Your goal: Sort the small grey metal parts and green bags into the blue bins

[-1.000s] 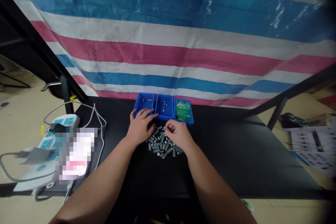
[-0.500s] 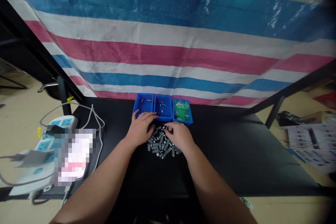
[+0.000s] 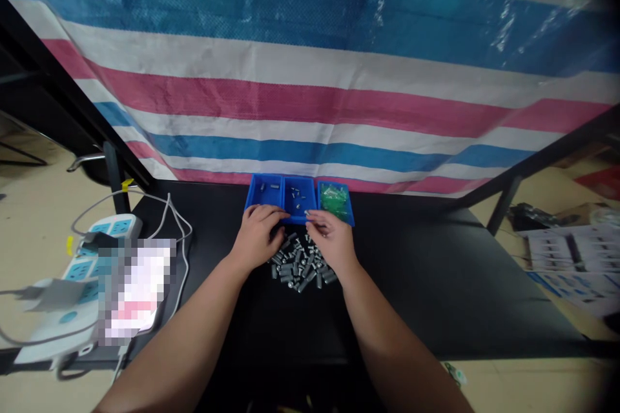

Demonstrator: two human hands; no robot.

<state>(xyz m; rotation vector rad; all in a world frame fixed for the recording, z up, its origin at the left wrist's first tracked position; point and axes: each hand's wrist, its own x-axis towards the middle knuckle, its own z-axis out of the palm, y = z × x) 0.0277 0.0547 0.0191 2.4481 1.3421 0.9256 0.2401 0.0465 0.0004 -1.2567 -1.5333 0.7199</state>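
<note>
Several small grey metal cylinders and shiny screws lie heaped in a pile (image 3: 300, 264) on the black table. Behind it stand a left blue bin (image 3: 249, 197) with a couple of cylinders, a middle blue bin (image 3: 307, 188) with several small screws, and a right blue bin (image 3: 349, 210) holding green plastic packets. My left hand (image 3: 256, 237) lies at the front of the left bin, fingers stretched toward the middle one, thumb beside the pile; I see nothing held. At the middle bin's front right corner, my right hand (image 3: 334, 237) pinches a small shiny screw (image 3: 307, 212).
On the left are a white power strip (image 3: 58, 329) with plugs, a blurred-out phone (image 3: 140, 290) and loose white cables (image 3: 186, 258). A striped plastic sheet (image 3: 310, 100) hangs behind the black table (image 3: 460, 277). Boxes (image 3: 571, 258) stand on the floor at right.
My right hand has risen from the pile to the front edge of the middle bin, with a small screw in its fingertips. The left hand has barely shifted.
</note>
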